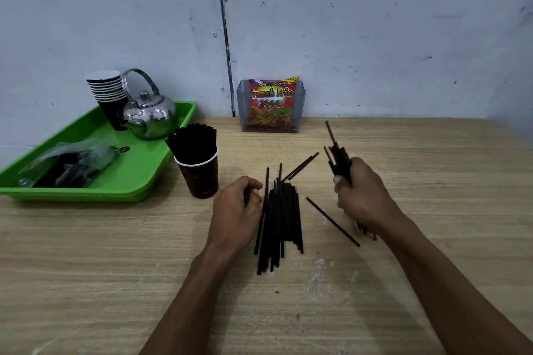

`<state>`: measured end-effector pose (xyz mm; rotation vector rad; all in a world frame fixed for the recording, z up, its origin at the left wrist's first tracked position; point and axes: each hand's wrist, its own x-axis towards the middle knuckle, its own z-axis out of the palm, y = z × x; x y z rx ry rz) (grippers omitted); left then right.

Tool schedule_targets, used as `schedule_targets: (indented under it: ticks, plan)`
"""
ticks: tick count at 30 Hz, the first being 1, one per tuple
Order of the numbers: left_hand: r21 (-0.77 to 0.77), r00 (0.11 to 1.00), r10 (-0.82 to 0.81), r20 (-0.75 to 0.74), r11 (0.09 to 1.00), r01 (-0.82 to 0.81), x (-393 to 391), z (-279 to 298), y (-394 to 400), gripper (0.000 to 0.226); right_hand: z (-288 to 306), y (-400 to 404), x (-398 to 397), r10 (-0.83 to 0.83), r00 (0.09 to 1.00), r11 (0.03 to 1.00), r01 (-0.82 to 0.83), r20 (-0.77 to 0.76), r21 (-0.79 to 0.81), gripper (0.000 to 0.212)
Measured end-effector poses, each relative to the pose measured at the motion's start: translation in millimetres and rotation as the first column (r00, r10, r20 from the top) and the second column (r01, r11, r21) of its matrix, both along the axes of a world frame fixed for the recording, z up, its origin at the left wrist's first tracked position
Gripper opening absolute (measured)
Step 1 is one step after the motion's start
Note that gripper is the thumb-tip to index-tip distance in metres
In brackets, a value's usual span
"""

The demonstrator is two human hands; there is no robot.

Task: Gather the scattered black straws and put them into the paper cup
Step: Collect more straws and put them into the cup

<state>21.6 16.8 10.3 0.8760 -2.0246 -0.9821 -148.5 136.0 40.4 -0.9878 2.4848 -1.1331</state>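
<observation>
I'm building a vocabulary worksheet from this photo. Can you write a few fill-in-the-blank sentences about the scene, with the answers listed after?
1. The right hand grips a bundle of black ____.
2. The paper cup full of straws stands beside a ____ tray.
3. On the tray, a metal ____ sits next to the stack of cups.
4. The left hand touches the pile of loose straws lying on the wooden ____.

Answers: straws; green; kettle; table

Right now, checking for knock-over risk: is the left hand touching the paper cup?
Apart. The head view shows bare table between the left hand and the paper cup.
</observation>
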Motion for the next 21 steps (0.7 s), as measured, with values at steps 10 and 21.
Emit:
schedule_targets:
  ticks: [10, 21]
  plan:
    - [-0.004, 1.0, -0.001, 0.01, 1.0, 0.001, -0.2, -1.3, 0.0, 0.022, -2.0, -6.8, -9.9, 0.069, 0.927, 0.754, 0.193, 0.368, -0.628, 0.022]
    - [-0.018, 0.999, -0.018, -0.045, 1.0, 0.018, -2.5, -2.1, 0.5, 0.018, -4.0, -31.9, -12.2, 0.078, 0.972, 0.662, 0.115, 0.221, -0.74, 0.049]
